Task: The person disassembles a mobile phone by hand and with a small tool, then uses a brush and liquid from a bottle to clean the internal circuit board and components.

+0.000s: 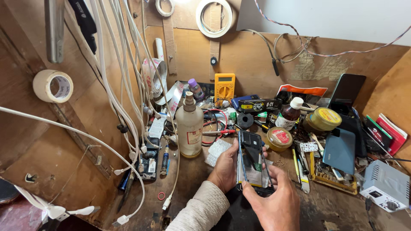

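Black and opened at the back, the smartphone (pixel 252 160) stands upright between both hands above the wooden desk (pixel 188 188). The left hand (pixel 224 169) cups its left edge, grip pinching it; the right hand (pixel 274 201) clamps the lower right corner. Just left stands a spray bottle (pixel 189 126); a round tin (pixel 278 138) sits close right. Bare desk lies only nearer the person.
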